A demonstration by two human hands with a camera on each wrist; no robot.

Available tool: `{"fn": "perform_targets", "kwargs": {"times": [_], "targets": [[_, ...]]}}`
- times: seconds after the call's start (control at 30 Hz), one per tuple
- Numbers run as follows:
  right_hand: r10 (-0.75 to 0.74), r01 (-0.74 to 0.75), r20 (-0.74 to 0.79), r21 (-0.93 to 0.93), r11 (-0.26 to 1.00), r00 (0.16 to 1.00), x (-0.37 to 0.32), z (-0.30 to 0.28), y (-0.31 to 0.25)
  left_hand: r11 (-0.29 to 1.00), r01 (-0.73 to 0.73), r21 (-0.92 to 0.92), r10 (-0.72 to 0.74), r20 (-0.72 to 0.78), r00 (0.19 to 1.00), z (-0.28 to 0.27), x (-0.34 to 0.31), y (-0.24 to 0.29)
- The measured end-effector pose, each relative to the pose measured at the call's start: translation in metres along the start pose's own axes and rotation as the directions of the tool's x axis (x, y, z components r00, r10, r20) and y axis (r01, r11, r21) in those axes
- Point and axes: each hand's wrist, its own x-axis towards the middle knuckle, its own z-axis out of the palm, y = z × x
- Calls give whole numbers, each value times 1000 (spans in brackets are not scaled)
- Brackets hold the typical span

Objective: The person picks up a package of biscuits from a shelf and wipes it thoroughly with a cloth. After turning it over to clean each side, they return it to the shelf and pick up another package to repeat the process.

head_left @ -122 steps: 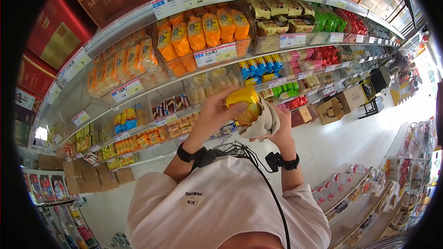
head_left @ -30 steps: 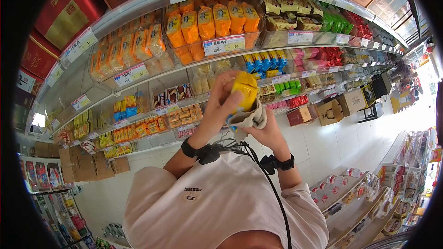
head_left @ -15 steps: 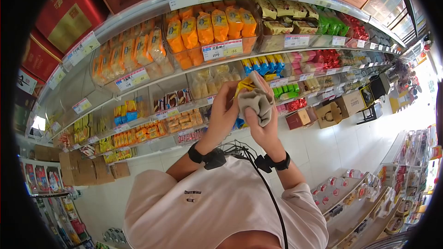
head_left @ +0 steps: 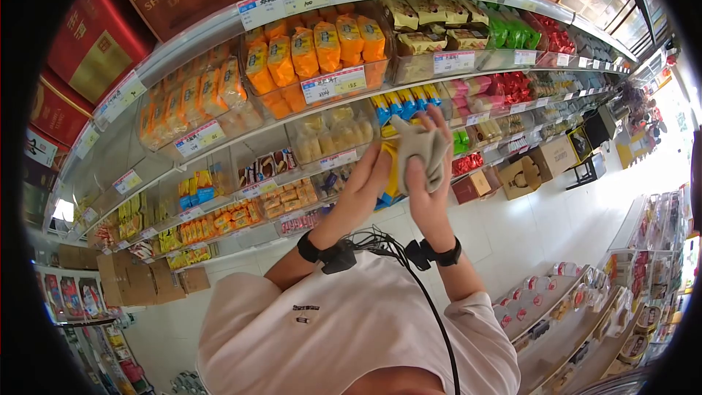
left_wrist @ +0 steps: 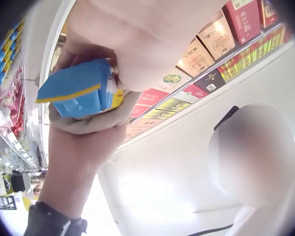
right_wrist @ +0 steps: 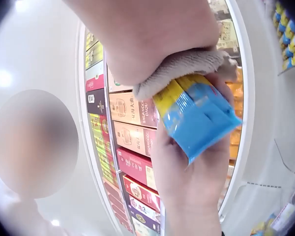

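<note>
In front of the shelves, my left hand [head_left: 363, 189] grips a yellow and blue snack packet [head_left: 392, 170] from its left side. The packet's blue crimped end [left_wrist: 83, 91] points down and shows in both wrist views. A grey-beige cloth [head_left: 423, 157] covers the packet's right side, held there by my right hand [head_left: 431, 212]. My right thumb lies across the cloth, and the fingers reach up behind it. Seen from the right wrist, the cloth [right_wrist: 187, 69] wraps against the yellow part of the packet [right_wrist: 201, 118], with my left hand below.
Shelves of wrapped snacks stand ahead, with orange packets [head_left: 303, 55] in a clear bin and blue-yellow packets [head_left: 404, 104] lower down. Red boxes [head_left: 99, 25] stand on top. Cardboard cartons [head_left: 526, 175] sit on the floor at right. A black cable [head_left: 431, 296] hangs down my shirt.
The cloth has moved from the packet's lower part up over its top, then round to its right side. More of the packet's yellow top showed earlier. The hands have shifted slightly right.
</note>
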Motion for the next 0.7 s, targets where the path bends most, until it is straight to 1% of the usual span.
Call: {"fn": "perform_targets", "kwargs": {"times": [0.03,0.07,0.13,0.17,0.27,0.3,0.4,0.5,0.6,0.63,0.67,0.7], "targets": [[-228,214,-27,-258,942,973,3,3,-2,991,30,-128,-39,-69,997,4,-1,-7],[-212,206,-40,-111,972,977,2,9,0,965,50,-257,-85,-130,988,7,-1,-11],[-169,177,-59,185,967,984,-7,19,6,932,27,-362,-95,-170,981,8,3,-10],[-147,140,39,149,979,988,-14,14,10,911,14,-412,-101,-189,977,8,5,-8],[-220,240,306,-30,970,926,-11,12,14,808,-111,-579,-85,-301,950,1,18,3],[-184,197,324,-9,980,928,-10,14,7,766,-130,-630,-93,-309,946,-7,24,0],[-127,121,395,38,992,910,-11,7,14,801,-150,-579,-74,-346,935,-13,27,-1],[-117,115,429,30,993,896,-12,6,18,792,-150,-591,-37,-293,955,-7,23,8],[-117,90,458,82,993,881,-12,2,16,906,-157,-392,10,-352,936,-17,25,-1],[-18,-18,375,92,996,927,-15,2,21,914,-112,-389,-38,-357,933,-23,24,-3],[87,-124,288,113,986,954,-22,3,29,920,-66,-386,-85,-361,929,-31,23,-5],[195,-226,200,145,963,960,-24,5,30,924,-18,-382,-132,-364,922,-35,23,-4]]}}
